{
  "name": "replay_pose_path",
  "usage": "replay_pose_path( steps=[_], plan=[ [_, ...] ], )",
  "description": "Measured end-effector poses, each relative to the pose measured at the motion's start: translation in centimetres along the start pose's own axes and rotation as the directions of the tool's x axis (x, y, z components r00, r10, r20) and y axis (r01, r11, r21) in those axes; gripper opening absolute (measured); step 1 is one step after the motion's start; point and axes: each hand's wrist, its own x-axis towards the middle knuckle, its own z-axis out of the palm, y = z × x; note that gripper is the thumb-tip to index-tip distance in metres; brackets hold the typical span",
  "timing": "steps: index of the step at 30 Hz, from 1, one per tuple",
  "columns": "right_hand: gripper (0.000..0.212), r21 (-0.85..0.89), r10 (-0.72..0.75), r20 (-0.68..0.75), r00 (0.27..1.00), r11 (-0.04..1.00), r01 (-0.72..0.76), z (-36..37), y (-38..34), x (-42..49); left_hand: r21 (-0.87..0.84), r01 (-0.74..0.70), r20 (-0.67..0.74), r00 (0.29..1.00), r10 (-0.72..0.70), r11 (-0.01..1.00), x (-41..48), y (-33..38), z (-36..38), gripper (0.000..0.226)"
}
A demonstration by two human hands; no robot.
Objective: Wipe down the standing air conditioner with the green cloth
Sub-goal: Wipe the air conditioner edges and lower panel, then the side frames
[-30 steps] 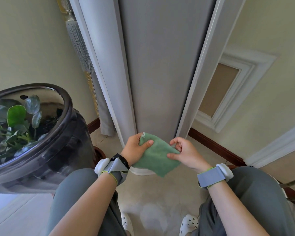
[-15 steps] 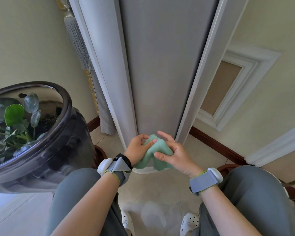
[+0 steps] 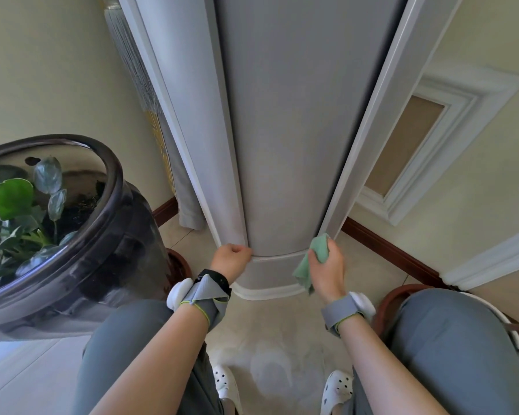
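Grips the green cloth (image 3: 318, 249) in the right hand (image 3: 327, 272), low against the right front edge of the standing air conditioner (image 3: 282, 145). Curls the left hand (image 3: 231, 260) into an empty fist at its lower left edge.

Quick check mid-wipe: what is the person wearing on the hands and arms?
No gloves on the left hand or the right hand, and no sleeves on the forearms. The left band and right band are grey fabric edged in lime green, each with a rounded white pod on its outer side. The left wrist also has a black strap beside its band, toward the hand.
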Motion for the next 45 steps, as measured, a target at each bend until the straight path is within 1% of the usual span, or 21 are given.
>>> replay_pose_path(
  steps=[1,3,6,7,10,13,15,18,19,23,27,29,31,32,34,35,36,39,41,44,45],
  plan=[
    [0.025,-0.195,-0.113,0.010,0.993,0.974,0.113,0.8,0.7,0.2,-0.051,0.015,-0.040,0.999,-0.017,0.999,0.2,0.0,-0.3,0.027],
    [0.051,-0.498,-0.238,0.127,0.963,0.824,0.270,2.1,2.2,0.4,-0.171,0.053,-0.098,0.993,-0.071,0.984,0.9,0.0,-0.9,0.014],
    [0.065,-0.684,-0.178,0.213,0.961,0.675,0.277,2.9,4.3,0.8,-0.299,0.113,-0.168,0.971,-0.169,0.947,1.7,0.0,-1.5,0.029],
    [0.067,-0.713,-0.144,0.238,0.961,0.645,0.273,3.0,4.9,1.0,-0.329,0.112,-0.189,0.965,-0.182,0.938,2.0,-0.1,-1.6,0.026],
    [0.070,-0.716,-0.046,0.311,0.949,0.645,0.266,3.9,5.9,0.8,-0.424,0.114,-0.199,0.956,-0.215,0.899,2.4,-0.1,-1.7,0.035],
    [0.065,-0.637,-0.130,0.422,0.897,0.662,0.395,5.4,6.2,0.0,-0.457,0.092,-0.226,0.950,-0.215,0.885,2.9,0.0,-1.7,0.048],
    [0.061,-0.650,-0.170,0.456,0.874,0.607,0.457,5.2,6.3,0.2,-0.465,0.082,-0.237,0.948,-0.213,0.882,3.1,0.3,-1.6,0.045],
    [0.066,-0.719,-0.028,0.271,0.962,0.658,0.222,3.8,6.8,1.1,-0.483,0.051,-0.225,0.957,-0.181,0.874,3.1,0.6,-1.4,0.016],
    [0.068,-0.720,-0.007,0.263,0.965,0.664,0.201,3.9,6.7,1.0,-0.482,0.044,-0.217,0.962,-0.167,0.875,3.0,0.8,-1.4,0.013],
    [0.065,-0.649,-0.170,0.495,0.852,0.580,0.493,5.1,6.7,-0.4,-0.473,0.061,-0.174,0.971,-0.161,0.879,2.8,1.3,-0.9,0.009],
    [0.064,-0.686,0.024,0.234,0.972,0.712,0.148,3.8,7.0,0.9,-0.483,0.074,-0.161,0.972,-0.171,0.872,2.6,1.4,-0.9,0.035],
    [0.062,-0.668,-0.056,0.345,0.937,0.687,0.287,4.5,6.5,0.2,-0.485,0.070,-0.161,0.973,-0.167,0.872,2.6,1.2,-0.9,0.036],
    [0.060,-0.621,-0.136,0.504,0.853,0.628,0.468,5.3,6.2,-0.5,-0.489,0.067,-0.154,0.975,-0.162,0.869,2.5,1.2,-0.9,0.034],
    [0.059,-0.631,-0.153,0.506,0.849,0.605,0.485,5.3,6.3,-0.5,-0.488,0.068,-0.148,0.976,-0.159,0.870,2.5,1.2,-0.9,0.030],
    [0.056,-0.678,-0.101,0.322,0.941,0.669,0.304,4.8,6.3,0.0,-0.500,0.076,-0.137,0.977,-0.165,0.863,2.6,1.2,-1.1,0.018],
    [0.055,-0.690,-0.029,0.233,0.972,0.700,0.186,4.6,6.1,0.1,-0.510,0.081,-0.133,0.976,-0.172,0.856,2.5,1.2,-1.1,0.012],
    [0.055,-0.690,-0.007,0.209,0.978,0.708,0.153,4.7,5.8,0.0,-0.516,0.084,-0.132,0.976,-0.176,0.852,2.5,1.2,-1.2,0.010],
    [0.057,-0.630,-0.132,0.438,0.889,0.661,0.408,6.0,5.6,-0.9,-0.497,0.069,-0.133,0.979,-0.155,0.865,2.4,1.3,-1.0,0.016],
    [0.059,-0.622,-0.189,0.484,0.854,0.612,0.488,6.0,5.7,-1.0,-0.491,0.066,-0.136,0.979,-0.151,0.869,2.4,1.4,-1.0,0.024],
    [0.057,-0.655,-0.065,0.249,0.966,0.724,0.218,5.1,5.8,-0.7,-0.504,0.069,-0.135,0.978,-0.157,0.861,2.3,1.3,-1.1,0.017],
    [0.057,-0.646,-0.044,0.236,0.971,0.739,0.190,5.2,5.6,-0.7,-0.504,0.062,-0.136,0.979,-0.150,0.862,2.3,1.3,-1.1,0.017]
  ],
)
